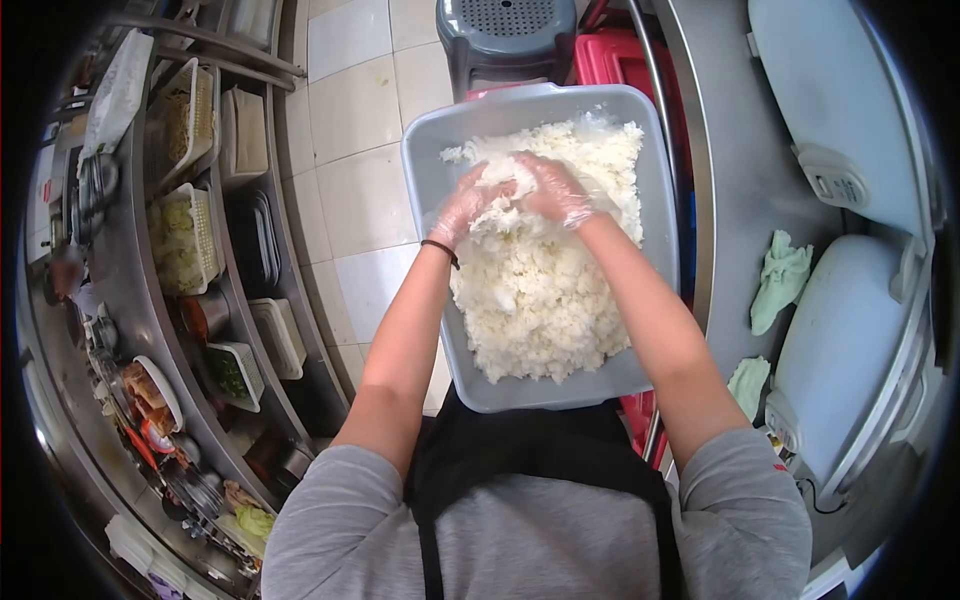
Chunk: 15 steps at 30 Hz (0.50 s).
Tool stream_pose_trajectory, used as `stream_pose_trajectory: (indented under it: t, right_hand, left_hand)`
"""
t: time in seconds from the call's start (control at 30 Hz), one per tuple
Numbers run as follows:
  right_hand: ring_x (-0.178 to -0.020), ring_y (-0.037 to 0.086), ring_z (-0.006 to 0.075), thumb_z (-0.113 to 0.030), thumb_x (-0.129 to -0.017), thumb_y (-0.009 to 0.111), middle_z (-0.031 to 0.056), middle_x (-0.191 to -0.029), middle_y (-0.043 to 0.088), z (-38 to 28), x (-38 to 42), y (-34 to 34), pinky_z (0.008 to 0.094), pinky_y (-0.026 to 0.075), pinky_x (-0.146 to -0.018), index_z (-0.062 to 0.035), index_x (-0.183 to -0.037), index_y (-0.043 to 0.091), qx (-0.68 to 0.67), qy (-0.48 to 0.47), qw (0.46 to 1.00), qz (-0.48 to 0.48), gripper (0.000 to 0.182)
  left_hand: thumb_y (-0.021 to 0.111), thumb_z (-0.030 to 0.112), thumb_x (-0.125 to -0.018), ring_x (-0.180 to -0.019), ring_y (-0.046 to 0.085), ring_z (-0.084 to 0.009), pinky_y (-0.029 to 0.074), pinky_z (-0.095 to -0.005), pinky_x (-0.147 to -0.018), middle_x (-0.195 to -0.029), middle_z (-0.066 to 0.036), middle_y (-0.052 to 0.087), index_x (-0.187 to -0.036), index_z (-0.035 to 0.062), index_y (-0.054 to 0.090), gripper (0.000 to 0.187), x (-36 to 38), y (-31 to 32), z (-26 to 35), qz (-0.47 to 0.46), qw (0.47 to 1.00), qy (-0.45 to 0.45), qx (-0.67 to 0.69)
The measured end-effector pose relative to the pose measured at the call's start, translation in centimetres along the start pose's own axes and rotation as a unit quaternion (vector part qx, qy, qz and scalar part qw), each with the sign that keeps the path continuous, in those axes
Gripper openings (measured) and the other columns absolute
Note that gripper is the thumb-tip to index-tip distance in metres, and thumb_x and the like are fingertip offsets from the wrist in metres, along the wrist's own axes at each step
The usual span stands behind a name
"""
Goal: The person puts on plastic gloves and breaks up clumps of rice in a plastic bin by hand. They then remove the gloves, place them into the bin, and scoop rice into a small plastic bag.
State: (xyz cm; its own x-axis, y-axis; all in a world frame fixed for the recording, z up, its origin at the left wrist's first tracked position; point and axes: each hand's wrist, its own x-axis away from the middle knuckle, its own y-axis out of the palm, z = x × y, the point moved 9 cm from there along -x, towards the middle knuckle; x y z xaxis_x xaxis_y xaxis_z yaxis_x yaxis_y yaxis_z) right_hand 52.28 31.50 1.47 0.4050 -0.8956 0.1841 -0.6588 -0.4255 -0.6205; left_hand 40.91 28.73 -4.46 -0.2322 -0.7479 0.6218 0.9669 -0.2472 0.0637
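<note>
A grey plastic tub (418, 190) in front of me holds a large heap of cooked white rice (545, 300). Clear plastic gloves cover both my hands. My left hand (470, 205), a dark band at its wrist, curls around a clump of rice over the far part of the heap. From the other side my right hand (552, 188) closes on rice too, its fingertips close to those of the left. Rice grains stick to the gloves and hide part of the fingers.
Steel shelves (160, 330) on the left hold white baskets (205, 235) of food. A grey stool (508, 40) stands beyond the tub, beside a red crate (612, 60). On the right counter (740, 200) are large rice cookers (850, 340) and a green cloth (780, 280).
</note>
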Motion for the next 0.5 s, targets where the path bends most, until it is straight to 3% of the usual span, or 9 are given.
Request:
stream_pose_trajectory:
  t: [0.07,0.1,0.13,0.17,0.2,0.27,0.4,0.47,0.5]
  right_hand:
    - [-0.099,0.054,0.0293,-0.015,-0.059,0.069,0.0161,-0.108,0.055,-0.3,0.6,-2.3,0.0332,0.041,-0.088,-0.0053,-0.113,0.051,0.031,-0.009,0.999,0.03,0.058]
    - [-0.096,0.055,0.0293,-0.023,-0.06,0.069,0.0156,-0.109,0.055,0.1,1.0,-3.1,0.0347,0.042,-0.085,-0.0046,-0.11,0.053,0.012,0.04,0.999,0.016,0.055]
    - [-0.093,0.056,0.0293,-0.03,-0.061,0.069,0.015,-0.109,0.055,0.8,1.5,-3.6,0.0361,0.043,-0.083,-0.0039,-0.107,0.055,-0.007,0.09,0.996,0.002,0.055]
    - [-0.091,0.057,0.0283,-0.033,-0.062,0.07,0.0149,-0.105,0.058,1.9,1.7,-3.5,0.0356,0.045,-0.08,-0.0037,-0.104,0.057,-0.047,0.075,0.995,0.038,0.053]
    - [-0.091,0.057,0.0283,-0.033,-0.062,0.07,0.0149,-0.105,0.058,0.8,2.2,-4.4,0.0356,0.045,-0.08,-0.0037,-0.104,0.057,-0.046,0.075,0.995,0.041,0.053]
    - [-0.1,0.054,0.0252,-0.032,-0.068,0.07,0.0144,-0.106,0.057,-0.7,4.3,-6.0,0.0312,0.041,-0.087,-0.0032,-0.111,0.053,-0.11,0.17,0.979,0.037,0.054]
    - [-0.105,0.051,0.028,-0.036,-0.068,0.069,0.0149,-0.11,0.055,1.2,7.5,-7.6,0.0324,0.038,-0.092,-0.0026,-0.114,0.051,-0.096,0.083,0.988,0.091,0.06]
    - [-0.114,0.043,0.0274,-0.041,-0.07,0.066,0.0172,-0.121,0.047,4.5,9.8,-8.5,0.0331,0.036,-0.095,-0.0059,-0.12,0.047,0.018,0.143,0.985,0.096,0.064]
    - [-0.114,0.043,0.0274,-0.041,-0.07,0.066,0.0172,-0.121,0.047,5.0,10.7,-8.9,0.0331,0.036,-0.095,-0.0059,-0.12,0.047,0.017,0.141,0.985,0.099,0.064]
  left_hand:
    - [0.068,0.029,-0.071,-0.099,0.053,-0.0195,0.041,-0.03,-0.084,-0.102,-0.015,0.057,-0.121,-0.0087,0.038,0.069,-0.1,1.4,2.5,-0.066,0.99,0.125,-0.024]
    - [0.068,0.029,-0.071,-0.099,0.053,-0.0195,0.041,-0.03,-0.084,-0.102,-0.015,0.057,-0.121,-0.0087,0.038,0.069,-0.6,1.7,2.2,-0.068,0.989,0.126,-0.026]
    - [0.068,0.034,-0.071,-0.095,0.054,-0.0193,0.042,-0.0302,-0.082,-0.097,-0.015,0.059,-0.118,-0.0091,0.041,0.07,-1.4,1.7,1.7,-0.055,0.986,0.111,0.113]
    - [0.068,0.039,-0.07,-0.092,0.056,-0.0192,0.043,-0.0304,-0.08,-0.092,-0.014,0.06,-0.115,-0.0096,0.044,0.071,-1.9,1.6,1.1,-0.042,0.963,0.093,0.249]
    - [0.068,0.039,-0.07,-0.092,0.056,-0.0192,0.043,-0.0304,-0.08,-0.092,-0.014,0.06,-0.115,-0.0096,0.044,0.071,-1.4,1.9,1.9,-0.044,0.963,0.095,0.248]
    - [0.052,0.04,-0.081,-0.124,0.029,-0.0237,0.025,-0.0298,-0.101,-0.135,-0.014,0.03,-0.129,-0.0002,0.032,0.066,0.7,1.8,3.8,0.027,0.998,0.056,0.022]
    - [0.053,0.045,-0.08,-0.125,0.028,-0.0267,0.026,-0.0327,-0.101,-0.136,-0.016,0.028,-0.131,0.0021,0.03,0.07,5.1,3.3,4.9,0.019,0.992,-0.03,-0.125]
    - [0.06,0.059,-0.067,-0.118,0.036,-0.0357,0.029,-0.0376,-0.098,-0.123,-0.026,0.04,-0.128,-0.0004,0.033,0.089,7.6,2.4,6.6,0.084,0.919,0.174,-0.344]
    - [0.061,0.057,-0.067,-0.115,0.039,-0.0375,0.032,-0.0395,-0.095,-0.119,-0.026,0.044,-0.125,0.004,0.038,0.082,7.3,0.8,3.5,0.146,0.881,0.24,-0.382]
